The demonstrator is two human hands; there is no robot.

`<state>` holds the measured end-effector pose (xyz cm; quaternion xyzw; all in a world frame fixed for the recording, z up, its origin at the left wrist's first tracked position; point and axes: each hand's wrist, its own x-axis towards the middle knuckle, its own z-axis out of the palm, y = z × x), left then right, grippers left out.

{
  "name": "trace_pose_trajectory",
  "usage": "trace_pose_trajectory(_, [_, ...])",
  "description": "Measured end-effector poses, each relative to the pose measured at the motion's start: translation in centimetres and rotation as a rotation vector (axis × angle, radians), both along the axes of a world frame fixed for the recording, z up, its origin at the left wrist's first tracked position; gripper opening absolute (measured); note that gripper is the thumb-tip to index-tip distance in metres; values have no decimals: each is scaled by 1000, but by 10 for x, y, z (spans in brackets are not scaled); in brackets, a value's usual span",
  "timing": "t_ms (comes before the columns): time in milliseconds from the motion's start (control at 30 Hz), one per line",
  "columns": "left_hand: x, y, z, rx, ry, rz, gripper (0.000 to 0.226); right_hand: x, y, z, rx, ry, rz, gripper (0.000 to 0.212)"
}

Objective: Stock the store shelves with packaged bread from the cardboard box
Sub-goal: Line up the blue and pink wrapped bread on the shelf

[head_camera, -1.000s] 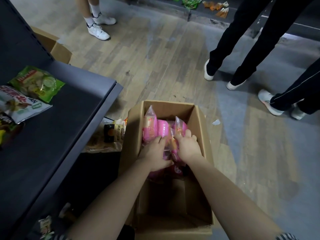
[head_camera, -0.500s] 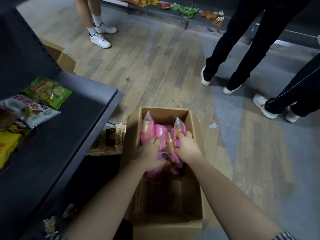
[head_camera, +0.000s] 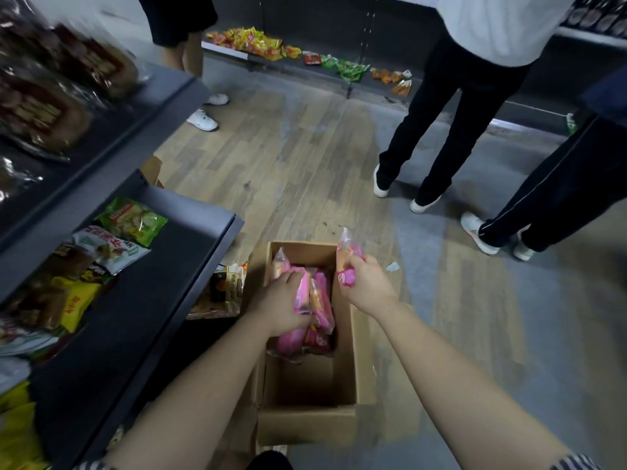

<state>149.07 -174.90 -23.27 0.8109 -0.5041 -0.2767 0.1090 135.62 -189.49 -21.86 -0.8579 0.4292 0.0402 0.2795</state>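
checking big to small: lower shelf [head_camera: 146, 300] on the left shows bare dark surface in front of the snack bags [head_camera: 132, 220], so there's room. it sits just beside the cardboard box [head_camera: 305, 425] on the floor. the near half of the box shows bare bottom, and the remaining pink bread packs [head_camera: 320, 300] are bunched upright at the far end.

half a second back both hands were down on that bunch; now they've split. left hand [head_camera: 274, 305] stays in the box, fingers curled round the left side of the bunch. can't tell if that's one pack or two. right hand [head_camera: 368, 288] has come up and out over the right wall, fingers closed round a single pack [head_camera: 346, 256], crimped top poking above the fist, clear of the box.

read: one pack extracted, second grab under way. next is the carry left to the shelf. right hand has to cross over the box and the left arm, so the arms could tangle. film looks slick, so a slip is possible.
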Motion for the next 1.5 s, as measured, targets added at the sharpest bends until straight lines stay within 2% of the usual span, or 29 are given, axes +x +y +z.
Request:
trace_pose_trajectory(167, [-5,-1,53,-22,-54,-16,108,-16,0,65,-36,-55,5,38])
trace_pose_trajectory(300, [-13,-9,88,-94,-101,-42,99,-27,-1,113,-34,-108,7,37])
trace_pose_trajectory(533, [-28,-29,134,-255,-284,-190,107,-51,-3,172,299,-305,-43,26])
trace_pose_trajectory(667, [-36,-35,153,-298,-454,-330,107,-63,-8,188,467,-347,13,29])
trace_pose_trajectory(867, [-39,-39,160,-340,-513,-360,76,-72,-9,194,534,-370,21,38])
trace_pose_trajectory(933, [-37,-39,161,-314,-528,-353,71,-74,-7,194,454,-363,18,40])
trace_pose_trajectory(1067, [-33,-37,162,-265,-506,-260,69,-76,-6,192,-113,-173,221,67])
trace_pose_trajectory(1100, [-33,-37,163,-256,-489,-231,67,-76,-4,191,-185,-146,270,76])
trace_pose_trajectory(1200, [-33,-36,166,-258,-455,-202,63,-74,2,185,-242,-137,316,97])
trace_pose_trajectory(1267, [-33,-34,168,-258,-430,-206,63,-74,3,181,-303,-116,329,102])
trace_pose_trajectory(1400, [-31,-28,169,-300,-328,-182,61,-76,0,175,-439,-52,401,103])
trace_pose_trajectory(1500, [-30,-21,171,-300,-300,-187,61,-74,4,173,-454,-38,411,94])
